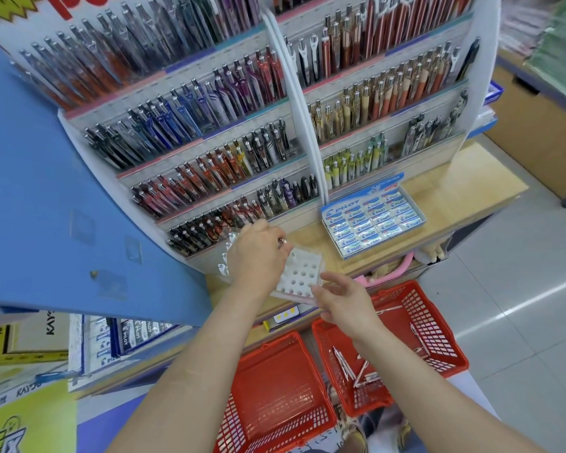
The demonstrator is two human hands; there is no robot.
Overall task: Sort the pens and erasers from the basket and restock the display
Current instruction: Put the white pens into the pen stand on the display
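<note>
Head view: at the white peg-hole pen tray (303, 273) on the worktop (464, 188), restocking looks mid-way: the eraser box (373, 220) behind-right is full, while loose pens (350, 367) remain in the red basket (438, 325) below. Left hand (258, 253) pinches a pen at the tray; right hand (343, 302), loosely open, steadies the tray's near edge.

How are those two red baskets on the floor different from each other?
The left basket looks empty, while the right basket holds a few loose pens. The left basket sits nearer the person; the right basket sits further out, towards the shelf edge. Both are red plastic mesh and stand side by side.
</note>
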